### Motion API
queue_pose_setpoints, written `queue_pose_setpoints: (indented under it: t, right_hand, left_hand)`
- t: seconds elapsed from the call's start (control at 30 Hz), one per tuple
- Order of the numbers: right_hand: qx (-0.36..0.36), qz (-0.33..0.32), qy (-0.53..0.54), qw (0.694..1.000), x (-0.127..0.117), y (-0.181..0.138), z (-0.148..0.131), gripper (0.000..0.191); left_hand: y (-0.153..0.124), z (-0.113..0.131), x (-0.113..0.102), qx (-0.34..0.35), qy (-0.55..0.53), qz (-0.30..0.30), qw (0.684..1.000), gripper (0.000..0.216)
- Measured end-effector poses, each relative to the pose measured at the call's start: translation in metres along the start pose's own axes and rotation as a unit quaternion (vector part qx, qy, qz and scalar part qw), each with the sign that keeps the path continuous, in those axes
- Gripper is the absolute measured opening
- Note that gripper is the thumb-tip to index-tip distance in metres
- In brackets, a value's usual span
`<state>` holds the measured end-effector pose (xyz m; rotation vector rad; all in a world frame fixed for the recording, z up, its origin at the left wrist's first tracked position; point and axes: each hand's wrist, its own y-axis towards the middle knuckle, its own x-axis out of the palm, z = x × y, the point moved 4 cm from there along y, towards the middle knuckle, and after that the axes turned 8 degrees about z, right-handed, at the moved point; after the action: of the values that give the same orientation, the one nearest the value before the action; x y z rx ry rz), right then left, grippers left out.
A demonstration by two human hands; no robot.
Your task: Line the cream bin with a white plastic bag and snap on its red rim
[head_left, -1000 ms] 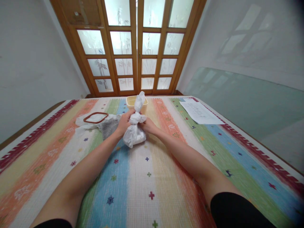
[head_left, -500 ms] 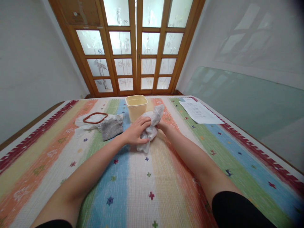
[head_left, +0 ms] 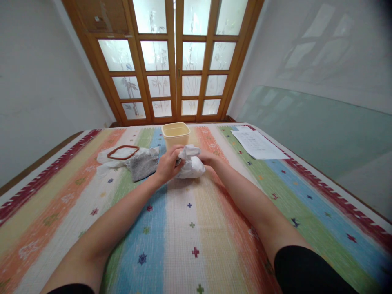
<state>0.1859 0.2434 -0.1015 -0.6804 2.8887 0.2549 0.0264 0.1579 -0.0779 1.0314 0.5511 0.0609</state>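
A crumpled white plastic bag (head_left: 192, 166) sits bunched up near the middle of the table, its top gathered. On its left side my left hand (head_left: 169, 162) is closed on the bag, thumb toward me. My right hand (head_left: 207, 157) reaches to the bag's far right side; its fingers are mostly hidden behind the plastic, and it appears to grip it. Just beyond both hands stands a pale yellow square bin (head_left: 175, 135), upright and with an open top. The bag and my left hand hide its lower part.
To the left, a brownish-orange square ring (head_left: 123, 152) lies on thin white plastic (head_left: 104, 158) beside a grey cloth (head_left: 143, 166). Printed paper sheets (head_left: 260, 143) rest at the far right. A striped tablecloth (head_left: 180, 245) covers the table.
The bag has gone from a loose, tilted, hanging shape to a compact bundle lower down. My left hand has shifted slightly left, and my right hand has turned a little behind the bag.
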Motion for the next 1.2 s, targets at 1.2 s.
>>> queue_pose_setpoints:
  t: [1.2]
  right_hand:
    - [-0.247, -0.018, -0.4, 0.883, 0.064, -0.022, 0.007, 0.033]
  left_hand:
    - [-0.004, -0.106, -0.057, -0.299, -0.078, 0.358, 0.881, 0.02]
